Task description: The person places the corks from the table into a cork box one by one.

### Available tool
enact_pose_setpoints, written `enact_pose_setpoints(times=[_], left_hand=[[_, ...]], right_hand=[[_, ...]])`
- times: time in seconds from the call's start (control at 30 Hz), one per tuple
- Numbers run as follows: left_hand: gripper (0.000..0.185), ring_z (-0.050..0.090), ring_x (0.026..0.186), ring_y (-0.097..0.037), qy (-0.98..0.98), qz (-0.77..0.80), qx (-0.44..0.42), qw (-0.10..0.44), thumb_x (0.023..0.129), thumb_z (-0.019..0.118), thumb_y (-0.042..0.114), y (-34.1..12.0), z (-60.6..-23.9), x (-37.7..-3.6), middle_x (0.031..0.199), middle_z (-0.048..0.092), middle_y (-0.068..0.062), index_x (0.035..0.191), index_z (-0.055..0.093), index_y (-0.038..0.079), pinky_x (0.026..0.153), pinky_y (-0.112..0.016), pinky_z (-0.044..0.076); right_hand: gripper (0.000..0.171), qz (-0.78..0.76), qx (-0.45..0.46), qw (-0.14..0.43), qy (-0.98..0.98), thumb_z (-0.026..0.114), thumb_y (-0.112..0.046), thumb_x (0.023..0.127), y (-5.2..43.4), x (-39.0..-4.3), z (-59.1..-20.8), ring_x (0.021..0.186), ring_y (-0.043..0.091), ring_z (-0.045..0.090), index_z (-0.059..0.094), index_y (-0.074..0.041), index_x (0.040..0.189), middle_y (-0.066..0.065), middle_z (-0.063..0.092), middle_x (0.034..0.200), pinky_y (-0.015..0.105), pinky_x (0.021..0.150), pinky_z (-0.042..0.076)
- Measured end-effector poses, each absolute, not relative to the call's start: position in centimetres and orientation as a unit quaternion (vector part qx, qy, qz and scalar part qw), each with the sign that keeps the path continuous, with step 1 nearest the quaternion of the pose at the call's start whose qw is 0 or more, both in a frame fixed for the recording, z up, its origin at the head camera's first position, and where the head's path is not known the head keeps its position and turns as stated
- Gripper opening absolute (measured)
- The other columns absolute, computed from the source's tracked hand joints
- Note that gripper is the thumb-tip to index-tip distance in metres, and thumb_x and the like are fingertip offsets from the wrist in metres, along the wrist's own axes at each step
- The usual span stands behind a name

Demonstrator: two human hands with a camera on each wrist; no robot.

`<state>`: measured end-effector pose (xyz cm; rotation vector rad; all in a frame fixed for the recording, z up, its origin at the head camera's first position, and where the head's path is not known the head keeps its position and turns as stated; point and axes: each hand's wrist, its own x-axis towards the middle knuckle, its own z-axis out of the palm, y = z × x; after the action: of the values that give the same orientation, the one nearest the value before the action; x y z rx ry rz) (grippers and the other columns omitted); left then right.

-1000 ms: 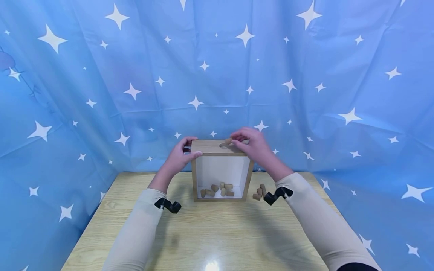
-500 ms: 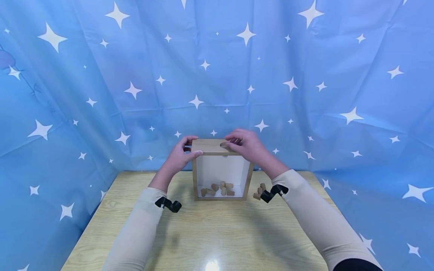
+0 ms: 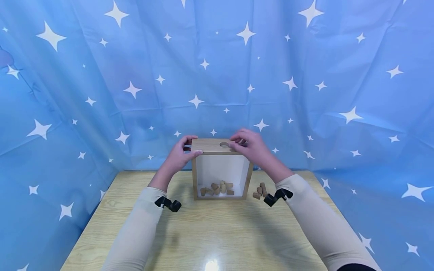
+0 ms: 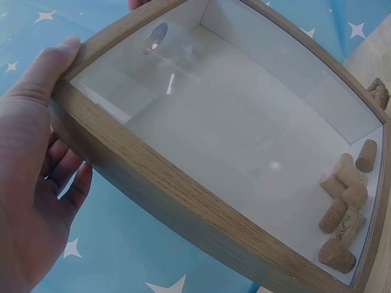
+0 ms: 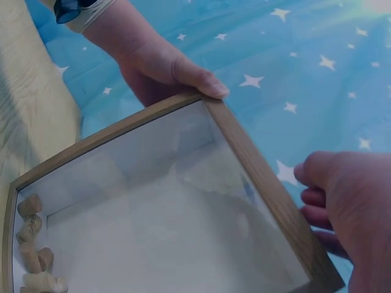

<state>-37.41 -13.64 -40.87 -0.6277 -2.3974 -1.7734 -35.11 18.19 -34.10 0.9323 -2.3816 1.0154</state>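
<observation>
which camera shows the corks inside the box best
Left wrist view: the corks look large, markings visible on one. The head view shows them small; the right wrist view cuts some off at the bottom.

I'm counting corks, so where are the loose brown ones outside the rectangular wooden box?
In the head view, the loose corks lie clustered on the pale wooden table, just right of the box.

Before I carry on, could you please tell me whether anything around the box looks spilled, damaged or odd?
Nothing stands out: the wooden box stands upright without visible damage, the inner corks rest at its bottom, and the outer corks sit close together on the table to its right.
</observation>
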Motion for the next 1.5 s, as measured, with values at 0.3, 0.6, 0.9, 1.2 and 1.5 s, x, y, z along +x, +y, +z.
enact_pose_setpoints(times=[0.3, 0.6, 0.9, 1.2, 1.5], left_hand=[[0.066, 0.055, 0.131, -0.040, -0.791, -0.574, -0.203, 0.050, 0.100, 0.084, 0.039, -13.6, -40.9, -37.2, 0.144, 0.051, -0.017, 0.156, 0.056, 0.018, 0.104, -0.057, 0.053], [0.067, 0.055, 0.129, -0.040, -0.790, -0.575, -0.206, 0.054, 0.100, 0.084, 0.043, -13.8, -41.1, -37.3, 0.143, 0.052, -0.015, 0.156, 0.056, 0.019, 0.100, -0.056, 0.055], [0.066, 0.056, 0.128, -0.038, -0.791, -0.572, -0.211, 0.056, 0.101, 0.083, 0.042, -13.6, -41.1, -37.3, 0.142, 0.052, -0.014, 0.156, 0.056, 0.019, 0.100, -0.055, 0.055], [0.066, 0.056, 0.128, -0.038, -0.790, -0.572, -0.212, 0.058, 0.101, 0.084, 0.042, -13.6, -41.0, -37.3, 0.142, 0.053, -0.014, 0.156, 0.056, 0.018, 0.100, -0.054, 0.055], [0.064, 0.056, 0.128, -0.038, -0.791, -0.572, -0.211, 0.055, 0.102, 0.083, 0.039, -13.5, -40.9, -37.3, 0.143, 0.053, -0.015, 0.156, 0.056, 0.019, 0.101, -0.054, 0.054]], right_hand=[[0.014, 0.390, 0.298, 0.286, -0.823, 0.083, 0.001, 0.097, 22.5, -32.9, -36.0, 0.096, 0.024, 0.070, 0.080, 0.002, 0.111, 0.009, 0.075, 0.107, 0.038, 0.086, 0.060], [0.011, 0.404, 0.209, 0.272, -0.848, 0.081, -0.001, 0.100, 27.4, -31.4, -41.4, 0.090, 0.017, 0.066, 0.081, -0.003, 0.111, 0.008, 0.072, 0.103, 0.021, 0.080, 0.055], [0.020, 0.387, 0.158, 0.160, -0.894, 0.080, -0.005, 0.101, 28.9, -30.2, -49.9, 0.099, 0.024, 0.066, 0.078, -0.002, 0.120, 0.012, 0.071, 0.115, 0.032, 0.082, 0.058], [0.020, 0.368, 0.143, 0.104, -0.913, 0.084, -0.001, 0.096, 28.6, -30.3, -54.5, 0.097, 0.027, 0.065, 0.076, -0.002, 0.115, 0.016, 0.065, 0.111, 0.035, 0.081, 0.058], [0.036, 0.286, 0.148, 0.102, -0.941, 0.083, 0.001, 0.094, 28.2, -30.4, -56.6, 0.111, 0.031, 0.062, 0.075, 0.005, 0.129, 0.014, 0.064, 0.120, 0.051, 0.095, 0.058]])
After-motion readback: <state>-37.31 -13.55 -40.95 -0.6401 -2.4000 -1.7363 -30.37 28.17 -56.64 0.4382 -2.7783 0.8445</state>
